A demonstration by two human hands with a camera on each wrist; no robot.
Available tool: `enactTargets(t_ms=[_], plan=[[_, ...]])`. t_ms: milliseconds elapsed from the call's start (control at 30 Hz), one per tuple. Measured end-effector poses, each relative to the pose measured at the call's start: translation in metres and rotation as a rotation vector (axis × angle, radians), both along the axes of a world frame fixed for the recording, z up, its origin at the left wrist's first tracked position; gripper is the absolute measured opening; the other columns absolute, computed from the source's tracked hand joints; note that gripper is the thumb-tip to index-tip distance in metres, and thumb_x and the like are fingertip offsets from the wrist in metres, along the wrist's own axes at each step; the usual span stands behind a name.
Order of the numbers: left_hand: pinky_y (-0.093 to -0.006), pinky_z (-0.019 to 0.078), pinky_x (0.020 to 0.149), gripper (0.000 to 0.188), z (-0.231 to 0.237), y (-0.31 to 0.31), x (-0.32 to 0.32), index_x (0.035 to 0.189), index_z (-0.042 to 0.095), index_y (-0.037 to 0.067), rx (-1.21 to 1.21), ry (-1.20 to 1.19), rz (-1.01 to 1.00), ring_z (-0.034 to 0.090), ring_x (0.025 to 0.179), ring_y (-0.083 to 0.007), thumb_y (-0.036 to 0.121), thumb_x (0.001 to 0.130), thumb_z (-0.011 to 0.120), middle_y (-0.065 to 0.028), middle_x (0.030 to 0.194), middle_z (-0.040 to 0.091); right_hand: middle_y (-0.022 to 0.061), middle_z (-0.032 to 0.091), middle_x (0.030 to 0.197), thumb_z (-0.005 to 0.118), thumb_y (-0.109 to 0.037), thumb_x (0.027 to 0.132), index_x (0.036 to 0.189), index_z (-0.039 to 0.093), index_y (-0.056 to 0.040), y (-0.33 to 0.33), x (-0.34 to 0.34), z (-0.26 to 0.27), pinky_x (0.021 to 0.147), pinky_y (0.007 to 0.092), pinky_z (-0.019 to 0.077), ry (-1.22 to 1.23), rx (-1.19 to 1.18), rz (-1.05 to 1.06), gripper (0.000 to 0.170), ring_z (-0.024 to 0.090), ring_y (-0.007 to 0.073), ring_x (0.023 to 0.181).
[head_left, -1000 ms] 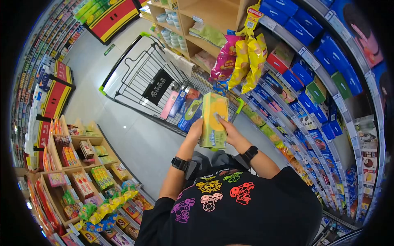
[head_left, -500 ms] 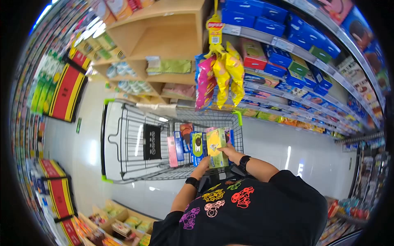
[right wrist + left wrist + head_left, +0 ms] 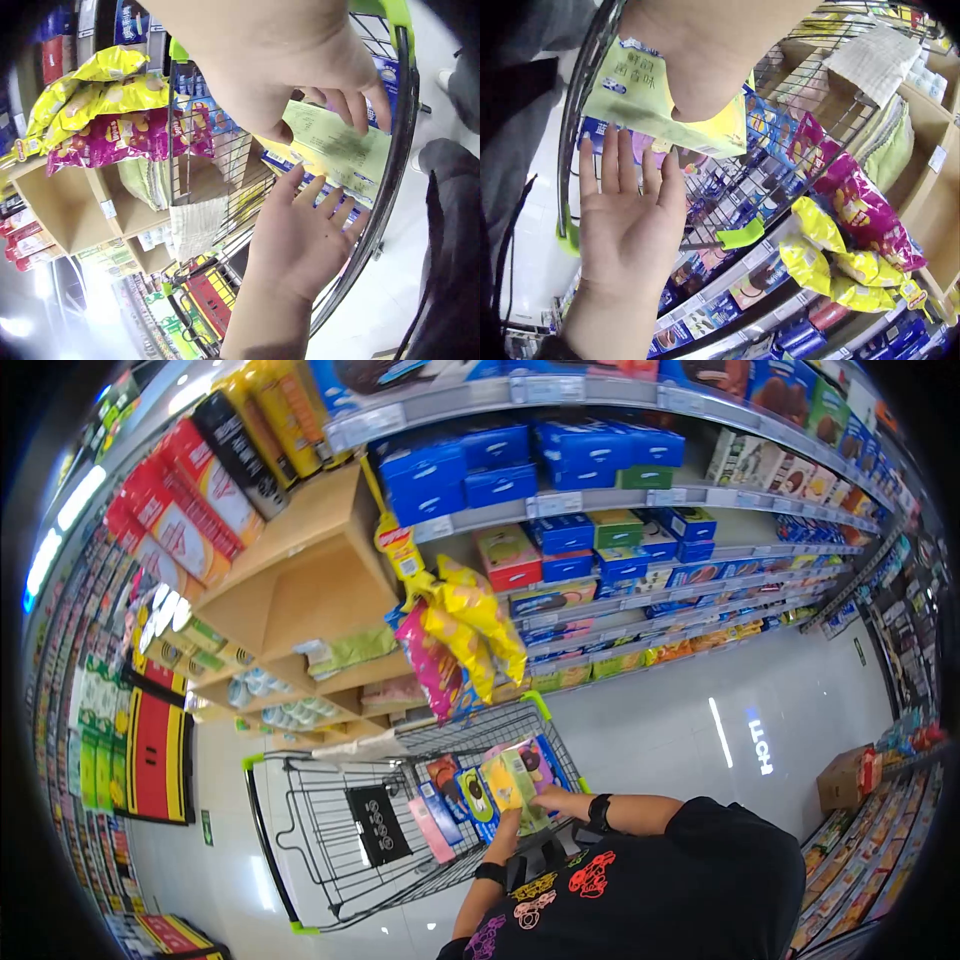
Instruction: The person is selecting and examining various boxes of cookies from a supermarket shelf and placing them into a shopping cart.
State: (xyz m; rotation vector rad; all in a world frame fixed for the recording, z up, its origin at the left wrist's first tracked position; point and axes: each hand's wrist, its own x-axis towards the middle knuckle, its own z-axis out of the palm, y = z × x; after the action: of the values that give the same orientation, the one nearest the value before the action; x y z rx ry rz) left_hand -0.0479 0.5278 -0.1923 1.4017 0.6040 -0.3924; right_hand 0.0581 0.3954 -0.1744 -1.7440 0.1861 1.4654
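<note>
A yellow-green carton (image 3: 507, 778) sits in the shopping cart (image 3: 335, 830), at the end near my body, among other packaged boxes. My left hand (image 3: 507, 826) is at its near side, with straight, spread fingers in the right wrist view. My right hand (image 3: 553, 798) is at the other side; the left wrist view shows its palm and extended fingers beside the carton (image 3: 645, 86). Neither hand grips the carton. A blue-and-green box (image 3: 477, 798) lies to its left, and a purple-and-blue box (image 3: 537, 758) stands behind it to the right.
A pink box (image 3: 432, 828) and a blue box (image 3: 440, 800) lie further along the cart. Chip bags (image 3: 465, 630) hang from a wooden shelf unit (image 3: 300, 590) just beyond the cart. Stocked shelves (image 3: 620, 560) run along the right, with floor (image 3: 690, 710) between them and the cart.
The carton has come down from in front of my body into the cart, and both hands have loosened from it. My view has turned toward the shelves, and the cart appears lower.
</note>
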Motion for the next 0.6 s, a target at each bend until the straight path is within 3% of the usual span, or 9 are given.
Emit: enactTargets(t_ms=[67, 100, 200, 233, 300, 367, 400, 433, 600], plan=[[-0.0337, 0.0402, 0.08, 0.042, -0.047, -0.008, 0.008, 0.115, 0.045, 0.001, -0.061, 0.103, 0.238, 0.051, 0.099, -0.023, 0.026, 0.081, 0.052, -0.0114, 0.109, 0.053, 0.0082, 0.056, 0.098, 0.058, -0.033, 0.075, 0.107, 0.052, -0.0074, -0.008, 0.0, 0.004, 0.07, 0.0424, 0.0459, -0.004, 0.039, -0.058, 0.042, 0.056, 0.0201, 0.087], [-0.0387, 0.0393, 0.081, 0.044, -0.014, -0.019, 0.018, 0.114, 0.044, -0.002, 0.024, 0.082, 0.358, 0.049, 0.103, -0.0247, 0.022, 0.079, 0.055, -0.0159, 0.112, 0.05, 0.0068, 0.056, 0.096, 0.058, -0.033, 0.075, 0.106, 0.052, -0.0079, -0.012, -0.002, 0.009, 0.069, 0.0404, 0.0465, -0.001, 0.06, -0.083, 0.04, 0.056, 0.0181, 0.084], [-0.0382, 0.0385, 0.085, 0.044, 0.027, -0.054, 0.047, 0.115, 0.042, -0.005, 0.845, 0.042, 0.326, 0.045, 0.108, -0.0268, 0.017, 0.079, 0.054, -0.0189, 0.116, 0.046, 0.0031, 0.057, 0.087, 0.058, -0.034, 0.076, 0.102, 0.053, -0.0091, -0.04, 0.021, 0.058, 0.068, 0.0326, 0.0473, -0.02, 0.237, 0.019, 0.036, 0.056, 0.0126, 0.078], [-0.0373, 0.0382, 0.086, 0.044, 0.041, -0.065, 0.057, 0.115, 0.042, -0.005, 0.848, -0.05, 0.354, 0.044, 0.109, -0.0274, 0.015, 0.079, 0.054, -0.0193, 0.117, 0.045, 0.0029, 0.059, 0.086, 0.057, -0.03, 0.078, 0.103, 0.054, -0.0085, -0.051, 0.026, 0.074, 0.066, 0.0261, 0.0467, -0.055, 0.302, -0.048, 0.033, 0.057, 0.0114, 0.075], [-0.0357, 0.0375, 0.088, 0.043, 0.067, -0.09, 0.083, 0.116, 0.041, -0.006, 0.853, -0.24, 0.412, 0.043, 0.11, -0.0287, 0.01, 0.078, 0.053, -0.0201, 0.118, 0.043, 0.0038, 0.06, 0.087, 0.056, -0.025, 0.08, 0.105, 0.054, -0.0076, -0.081, 0.04, 0.078, 0.065, 0.025, 0.0463, -0.131, 0.429, -0.022, 0.031, 0.058, 0.0114, 0.076], [-0.0355, 0.0359, 0.091, 0.042, 0.077, -0.123, 0.122, 0.116, 0.041, -0.006, 0.535, -0.44, 0.575, 0.043, 0.11, -0.0278, 0.007, 0.077, 0.052, -0.0197, 0.118, 0.043, 0.0053, 0.061, 0.089, 0.054, -0.018, 0.081, 0.109, 0.052, -0.0068, -0.115, 0.068, 0.086, 0.065, 0.0243, 0.0465, -0.245, 0.466, 0.066, 0.03, 0.059, 0.0118, 0.077], [-0.0353, 0.0352, 0.092, 0.042, 0.078, -0.142, 0.128, 0.116, 0.041, -0.006, 0.37, -0.517, 0.638, 0.043, 0.11, -0.0274, 0.005, 0.077, 0.052, -0.0195, 0.118, 0.043, 0.0057, 0.061, 0.086, 0.055, -0.02, 0.081, 0.104, 0.053, -0.0061, -0.136, 0.082, 0.083, 0.063, 0.0248, 0.0467, -0.266, 0.565, 0.0, 0.028, 0.059, 0.0119, 0.074], [-0.0334, 0.0368, 0.09, 0.042, 0.073, -0.154, 0.138, 0.117, 0.04, -0.004, 0.506, -0.477, 0.556, 0.045, 0.108, -0.0249, 0.004, 0.077, 0.051, -0.0184, 0.117, 0.044, 0.0062, 0.061, 0.083, 0.056, -0.022, 0.08, 0.1, 0.055, -0.0053, -0.158, 0.093, 0.081, 0.062, 0.0253, 0.0469, -0.282, 0.66, -0.076, 0.026, 0.058, 0.012, 0.071], [-0.0311, 0.0381, 0.088, 0.041, 0.095, -0.254, 0.205, 0.118, 0.04, -0.001, 0.217, -0.477, 0.408, 0.048, 0.103, -0.0214, 0.006, 0.079, 0.051, -0.0156, 0.114, 0.048, 0.008, 0.062, 0.089, 0.05, -0.018, 0.083, 0.104, 0.052, -0.0073, -0.279, 0.161, 0.097, 0.069, 0.028, 0.0485, -0.326, 0.522, -0.48, 0.023, 0.06, 0.0158, 0.079]])
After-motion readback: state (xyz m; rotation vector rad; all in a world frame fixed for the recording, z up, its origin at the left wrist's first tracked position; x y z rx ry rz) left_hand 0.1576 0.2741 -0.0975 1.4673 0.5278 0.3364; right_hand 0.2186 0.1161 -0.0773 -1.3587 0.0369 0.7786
